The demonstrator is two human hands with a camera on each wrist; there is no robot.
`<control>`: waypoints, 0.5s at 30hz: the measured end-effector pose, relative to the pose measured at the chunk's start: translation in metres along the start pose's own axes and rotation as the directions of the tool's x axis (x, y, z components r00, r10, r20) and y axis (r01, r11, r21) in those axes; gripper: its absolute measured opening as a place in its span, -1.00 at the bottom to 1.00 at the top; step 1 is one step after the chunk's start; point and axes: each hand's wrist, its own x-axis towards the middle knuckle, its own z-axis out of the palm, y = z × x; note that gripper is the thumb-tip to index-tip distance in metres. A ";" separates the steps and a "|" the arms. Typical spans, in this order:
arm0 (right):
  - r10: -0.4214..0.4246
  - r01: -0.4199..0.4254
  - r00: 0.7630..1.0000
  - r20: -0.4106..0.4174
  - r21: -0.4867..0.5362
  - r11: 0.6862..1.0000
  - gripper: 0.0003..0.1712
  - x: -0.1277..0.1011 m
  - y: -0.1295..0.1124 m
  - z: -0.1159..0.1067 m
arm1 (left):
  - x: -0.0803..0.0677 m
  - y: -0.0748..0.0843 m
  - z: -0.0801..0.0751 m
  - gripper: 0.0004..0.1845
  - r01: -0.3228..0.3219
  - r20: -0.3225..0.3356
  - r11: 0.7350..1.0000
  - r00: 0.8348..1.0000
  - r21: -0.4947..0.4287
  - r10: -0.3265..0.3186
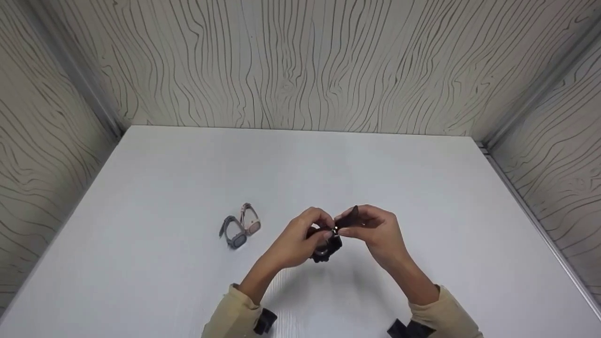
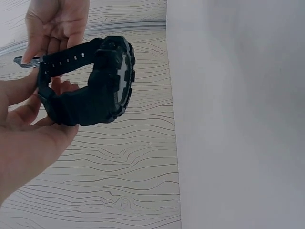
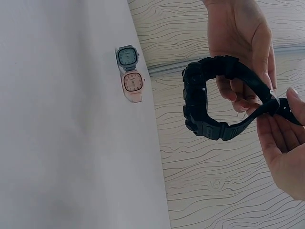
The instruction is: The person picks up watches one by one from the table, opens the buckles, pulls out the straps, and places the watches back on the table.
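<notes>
My left fingers (image 1: pixel 319 214) pinch the black watch (image 3: pixel 194 98) beside its buckle (image 3: pixel 273 95); my right fingers (image 1: pixel 355 232) pinch the strap tail (image 1: pixel 348 218) projecting rightward from it.

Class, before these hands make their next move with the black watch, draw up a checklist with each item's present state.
1. Left hand gripping the black watch by its strap: ok.
2. Right hand pinching the strap's free end: ok.
3. Strap forming a loop: ok.
4. Pin seated at the buckle: cannot tell, too small.
5. Black watch down on the table: not ok, held up.
6. Grey watch and pink watch apart from both hands: ok.
</notes>
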 end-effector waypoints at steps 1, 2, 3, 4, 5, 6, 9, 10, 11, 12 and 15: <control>0.001 -0.001 1.000 -0.001 0.000 1.000 -0.69 0.000 0.000 0.000 | 0.000 0.000 0.000 -0.89 0.000 0.000 1.000 1.000 -0.003 0.000; 0.002 -0.002 1.000 -0.002 -0.002 1.000 -0.69 0.000 0.000 0.000 | 0.000 0.000 0.000 -0.89 0.000 0.000 1.000 1.000 -0.007 0.000; 0.003 -0.003 1.000 -0.003 -0.001 1.000 -0.69 0.000 0.000 0.000 | 0.000 0.000 0.000 -0.88 0.001 0.000 1.000 1.000 -0.010 -0.001; 0.003 -0.003 1.000 -0.003 -0.001 1.000 -0.69 0.000 0.000 0.000 | 0.000 0.000 0.001 -0.88 0.004 0.001 1.000 1.000 -0.015 -0.004; 0.000 0.000 1.000 0.000 0.000 1.000 -0.69 0.000 0.000 0.000 | 0.000 0.000 0.001 -0.87 0.004 0.001 1.000 1.000 -0.020 -0.004; -0.004 0.004 1.000 0.003 0.001 1.000 -0.69 0.000 0.000 0.000 | 0.000 0.000 0.001 -0.87 0.005 0.003 1.000 1.000 -0.024 -0.005; -0.013 0.013 1.000 0.008 0.002 1.000 -0.70 -0.001 0.001 -0.001 | 0.000 0.001 0.000 -0.88 0.012 0.012 0.999 1.000 -0.032 -0.012; -0.016 0.016 1.000 0.009 0.000 1.000 -0.70 -0.001 0.000 -0.001 | 0.000 0.001 0.001 -0.89 0.016 0.014 0.999 1.000 -0.035 -0.015; -0.017 0.017 1.000 0.010 -0.002 1.000 -0.70 -0.001 0.000 -0.001 | 0.001 0.001 0.001 -0.89 0.017 0.014 0.999 1.000 -0.038 -0.016; -0.016 0.016 1.000 0.010 -0.003 1.000 -0.70 -0.001 0.000 -0.001 | 0.001 0.000 0.001 -0.89 0.020 0.014 0.999 1.000 -0.039 -0.019; -0.017 0.017 1.000 0.014 0.011 1.000 -0.70 -0.001 0.000 -0.001 | 0.001 -0.001 0.001 -0.90 0.020 0.007 0.999 1.000 -0.046 -0.020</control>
